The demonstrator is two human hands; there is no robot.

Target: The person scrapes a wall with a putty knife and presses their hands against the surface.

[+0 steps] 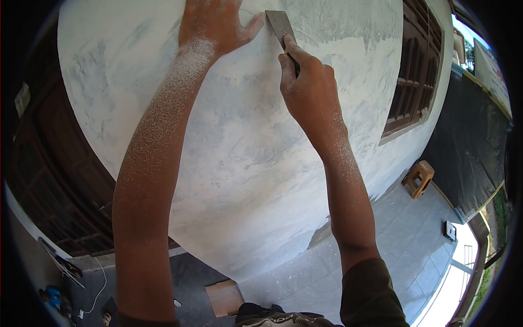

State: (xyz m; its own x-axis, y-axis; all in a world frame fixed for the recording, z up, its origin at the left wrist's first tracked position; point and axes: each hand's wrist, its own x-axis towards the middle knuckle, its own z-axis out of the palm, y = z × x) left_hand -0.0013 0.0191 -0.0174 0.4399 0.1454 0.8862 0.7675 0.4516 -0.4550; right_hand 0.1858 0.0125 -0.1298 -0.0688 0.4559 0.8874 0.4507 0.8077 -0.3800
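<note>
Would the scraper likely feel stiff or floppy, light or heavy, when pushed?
The scraper is probably stiff with slight give, its blade looking thin and flat. It is likely light, since the right hand alone holds it.

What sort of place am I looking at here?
Probably the porch of a house being renovated: there's a patchy, smeared white wall, a brown-framed window, and gray floor tiles stretching toward bright daylight.
</note>
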